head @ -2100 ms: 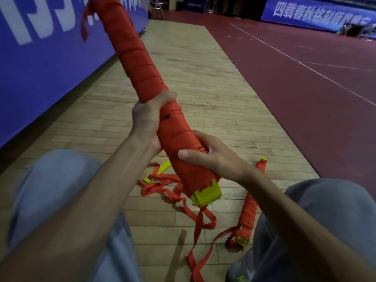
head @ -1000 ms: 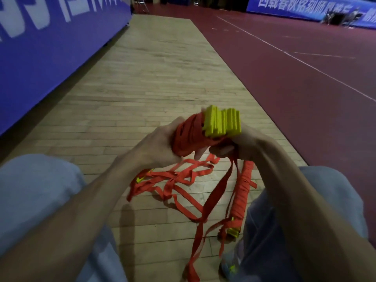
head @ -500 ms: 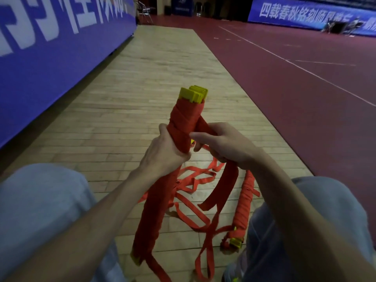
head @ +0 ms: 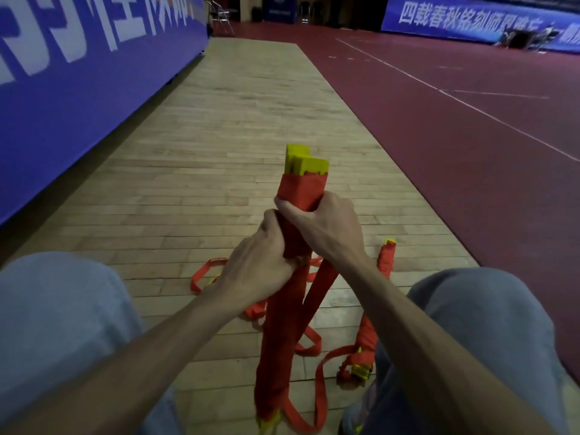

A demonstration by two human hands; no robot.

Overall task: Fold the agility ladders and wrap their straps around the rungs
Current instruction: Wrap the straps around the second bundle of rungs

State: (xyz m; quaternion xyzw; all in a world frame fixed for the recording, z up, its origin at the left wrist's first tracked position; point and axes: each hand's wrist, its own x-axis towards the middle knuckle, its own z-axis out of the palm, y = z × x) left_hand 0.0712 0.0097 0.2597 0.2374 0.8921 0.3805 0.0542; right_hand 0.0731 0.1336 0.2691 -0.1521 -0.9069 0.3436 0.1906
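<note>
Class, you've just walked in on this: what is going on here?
A seated person holds a folded ladder bundle upright, yellow rung ends on top. The left hand grips its middle; the right hand grips just above. A loose strap hangs from it to the wooden floor, so wrapping is not finished. A second wrapped ladder lies by the right leg.

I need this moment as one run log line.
left hand: grips red strap-wrapped bundle of yellow rungs | right hand: grips its top | second wrapped bundle: lies on wooden floor
</note>
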